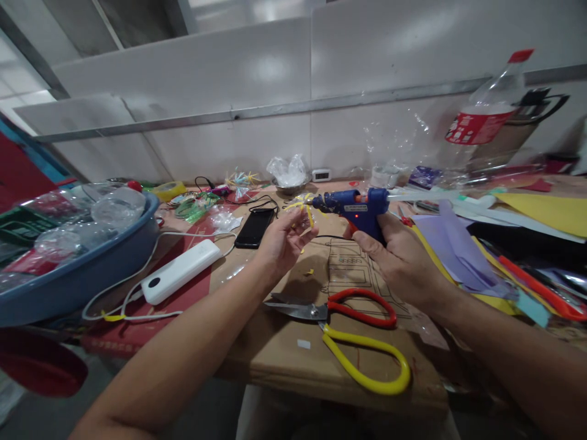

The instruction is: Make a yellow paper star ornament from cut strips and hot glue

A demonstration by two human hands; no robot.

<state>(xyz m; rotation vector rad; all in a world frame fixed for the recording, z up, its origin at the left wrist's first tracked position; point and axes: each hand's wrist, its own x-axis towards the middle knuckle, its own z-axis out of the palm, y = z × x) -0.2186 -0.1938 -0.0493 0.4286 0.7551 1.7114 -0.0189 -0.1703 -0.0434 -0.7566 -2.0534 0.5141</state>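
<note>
A blue glue gun [355, 206] is gripped in my right hand [403, 256], its nozzle pointing left and a clear glue stick coming out of its back. My left hand [287, 241] pinches a small piece with thin yellow strips [302, 205], right at the nozzle tip. Whether the nozzle touches the piece is too small to tell. Below both hands, scissors [321, 313] with one red and one yellow handle lie on the brown cardboard [266, 348], blades slightly apart and pointing left.
A blue basin [105, 256] of plastic bottles stands at left, near a white power bank [181, 272] with a cable. A black phone [254, 228] lies behind. At right are purple sheets [458, 244], red-handled tools and a tall bottle [486, 110].
</note>
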